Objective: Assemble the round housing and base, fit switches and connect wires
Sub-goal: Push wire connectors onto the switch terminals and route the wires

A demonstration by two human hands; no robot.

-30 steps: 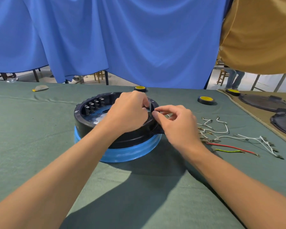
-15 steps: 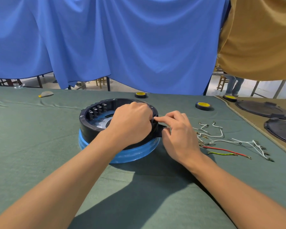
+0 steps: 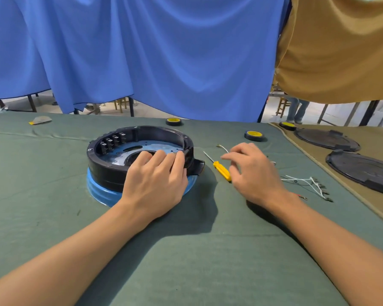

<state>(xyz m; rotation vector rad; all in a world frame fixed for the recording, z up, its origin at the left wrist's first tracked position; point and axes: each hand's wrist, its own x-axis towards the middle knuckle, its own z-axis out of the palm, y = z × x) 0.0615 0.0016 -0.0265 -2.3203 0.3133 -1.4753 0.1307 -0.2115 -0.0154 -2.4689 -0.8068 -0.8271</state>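
Black housing sits on the blue base, left of centre on the table, so the stack-up looks done. I can't confirm it's latched. A row of switches is fitted along the far-left inner wall. The rest of the wall looks bare, and I can't tell if more slots want filling. Wiring looks not yet started: white wires and a red wire lie loose on the cloth to the right, and none visibly runs into the housing. Left hand lies over the near-right rim, grip curled over the edge with fingertips inside, beside the tab sticking out of the housing's side. Right hand hovers above the cloth, grip apart and holding nothing. Its thumb is just beside the yellow screwdriver; contact unclear. Most free room is on the near side and left of the housing, cloth only under the forearms. The right side is tighter: screwdriver, wires, then the tan mat with two black lids on it. Tape rolls sit toward the far edge, apart from the work. Blue curtain hangs behind the far edge, no clash. My call: sweeping the right hand outward could drag loose wires toward the mat seam.
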